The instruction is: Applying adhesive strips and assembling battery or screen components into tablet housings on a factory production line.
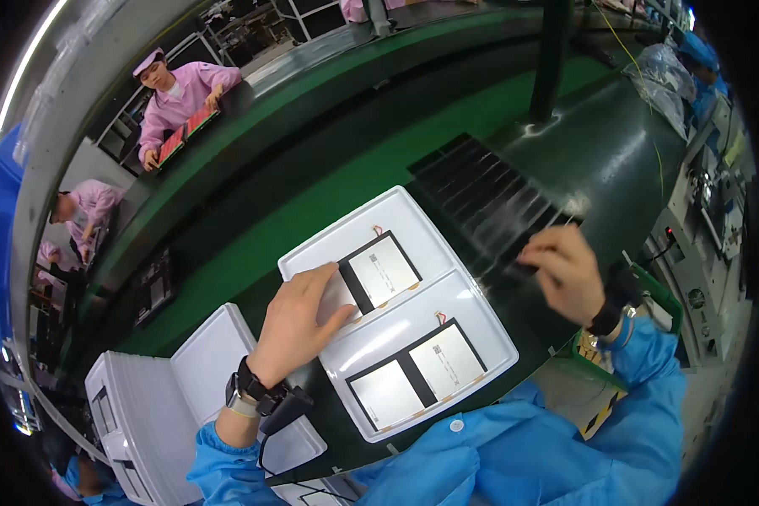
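A white two-compartment tray (426, 240) lies on the dark workbench in front of me. Each compartment holds a flat silver-white panel with a black band: the upper panel (384, 270) and the lower panel (417, 371). My left hand (299, 325) rests palm down on the left part of the upper panel, fingers together. My right hand (565, 270) hovers to the right of the tray, over a row of black strips (493, 198), with fingertips pinched together on something thin; what it is I cannot make out.
A stack of white trays (143, 413) sits at my lower left. A green conveyor belt (329, 190) runs behind the tray. People in pink coats work across the line at upper left. Machinery stands at the right edge.
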